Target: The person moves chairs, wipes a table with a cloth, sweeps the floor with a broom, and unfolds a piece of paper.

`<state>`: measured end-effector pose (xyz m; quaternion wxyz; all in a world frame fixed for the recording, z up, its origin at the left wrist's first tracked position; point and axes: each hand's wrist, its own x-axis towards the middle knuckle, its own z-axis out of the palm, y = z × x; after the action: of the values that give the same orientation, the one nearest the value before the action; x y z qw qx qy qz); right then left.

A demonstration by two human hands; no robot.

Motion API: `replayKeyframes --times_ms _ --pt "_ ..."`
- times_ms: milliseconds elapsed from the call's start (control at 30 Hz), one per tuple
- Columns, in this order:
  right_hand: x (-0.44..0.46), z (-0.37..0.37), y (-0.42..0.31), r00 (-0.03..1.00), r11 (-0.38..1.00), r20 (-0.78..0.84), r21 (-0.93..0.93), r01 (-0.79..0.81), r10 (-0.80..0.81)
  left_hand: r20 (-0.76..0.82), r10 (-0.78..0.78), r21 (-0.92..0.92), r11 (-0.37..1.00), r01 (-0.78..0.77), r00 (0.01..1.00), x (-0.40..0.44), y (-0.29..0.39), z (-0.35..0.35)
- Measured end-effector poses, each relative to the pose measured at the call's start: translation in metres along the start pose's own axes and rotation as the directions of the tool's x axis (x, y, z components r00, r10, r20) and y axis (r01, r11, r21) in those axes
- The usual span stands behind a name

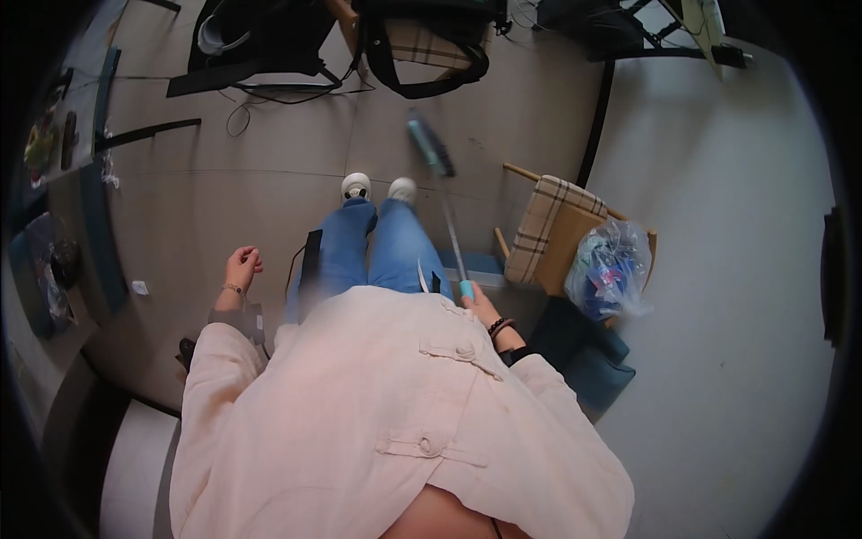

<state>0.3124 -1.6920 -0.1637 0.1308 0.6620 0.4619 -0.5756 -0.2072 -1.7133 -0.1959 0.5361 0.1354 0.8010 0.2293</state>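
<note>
My right hand (485, 308) is wrapped round the teal grip of a broom (452, 225). Its thin grey handle slants away from me to a teal head with dark bristles, slightly blurred, over the floor ahead of my shoes (401, 189). Out to the left, my left hand (241, 268) hangs away from my body with its fingers loosely curled in, and I see nothing in it. The broom head lies between my feet and a chair with a black bag.
A plaid-cushioned chair (537, 229) stands close on the right, with a clear plastic bag (611, 269) on it. A black bag (422, 76) hangs at the far chair, and cables (296, 92) trail on the floor left of it. A white scrap (139, 287) lies at left.
</note>
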Motion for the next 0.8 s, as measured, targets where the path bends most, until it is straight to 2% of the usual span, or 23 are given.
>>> replayKeyframes --times_ms 67,133,200,233,300,333,367,433,467,500,567,633,700,733,800 --pt "0.016 0.027 0.010 0.981 0.981 0.064 0.080 0.178 -0.184 -0.010 -0.001 -0.015 1.000 0.001 1.000 -0.008 -0.019 -0.006" --pt "0.029 0.029 -0.028 0.924 0.977 0.342 0.179 0.114 -0.170 -0.032 -0.028 -0.024 0.999 0.027 0.999 -0.023 -0.041 -0.009" --pt "0.033 0.044 -0.064 0.919 0.956 0.264 0.060 0.286 -0.292 -0.080 -0.054 -0.040 0.998 0.051 0.995 -0.037 -0.062 -0.007" --pt "0.026 0.041 -0.084 0.928 0.974 0.296 0.049 0.223 -0.227 -0.080 -0.051 -0.063 0.997 0.046 0.995 -0.049 -0.073 -0.005" --pt "0.009 0.031 -0.103 0.929 0.977 0.355 0.213 0.030 -0.106 -0.083 -0.061 -0.107 0.993 0.052 0.995 -0.073 -0.089 -0.003" --pt "-0.003 0.017 -0.102 0.921 0.914 0.390 0.377 -0.149 -0.011 -0.105 -0.070 -0.128 0.990 0.057 0.992 -0.082 -0.102 -0.005" --pt "-0.021 0.002 -0.107 0.929 0.913 0.368 0.364 -0.185 0.041 -0.115 -0.087 -0.128 0.989 0.072 0.989 -0.090 -0.116 -0.003" --pt "-0.036 -0.007 -0.068 0.940 0.918 0.341 0.372 -0.139 0.004 -0.129 -0.115 -0.155 0.983 0.094 0.985 -0.104 -0.145 -0.003" --pt "-0.042 -0.008 -0.054 0.951 0.933 0.305 0.328 -0.148 0.044 -0.142 -0.112 -0.175 0.981 0.087 0.984 -0.108 -0.157 -0.003" --pt "-0.042 -0.005 -0.032 0.975 0.965 0.208 0.263 0.019 -0.076 -0.138 -0.129 -0.156 0.982 0.107 0.982 -0.111 -0.169 -0.004" --pt "-0.041 0.004 -0.034 0.969 0.968 0.128 0.162 0.192 -0.213 -0.149 -0.133 -0.147 0.983 0.111 0.980 -0.115 -0.183 -0.010" --pt "-0.047 0.021 -0.074 0.991 0.965 0.111 0.245 -0.095 0.070 -0.154 -0.122 -0.197 0.976 0.090 0.980 -0.119 -0.191 -0.018" --pt "-0.025 0.044 -0.104 0.985 0.960 0.143 0.248 -0.132 0.098 -0.161 -0.101 -0.249 0.967 0.059 0.982 -0.121 -0.201 -0.024" --pt "-0.016 0.060 -0.122 0.979 0.949 0.170 0.271 -0.160 0.116 -0.156 -0.069 -0.218 0.975 0.034 0.985 -0.123 -0.208 -0.030" --pt "-0.005 0.104 -0.159 0.972 0.878 0.151 0.419 -0.230 0.183 -0.148 -0.027 -0.193 0.981 -0.002 0.989 -0.123 -0.225 -0.053"
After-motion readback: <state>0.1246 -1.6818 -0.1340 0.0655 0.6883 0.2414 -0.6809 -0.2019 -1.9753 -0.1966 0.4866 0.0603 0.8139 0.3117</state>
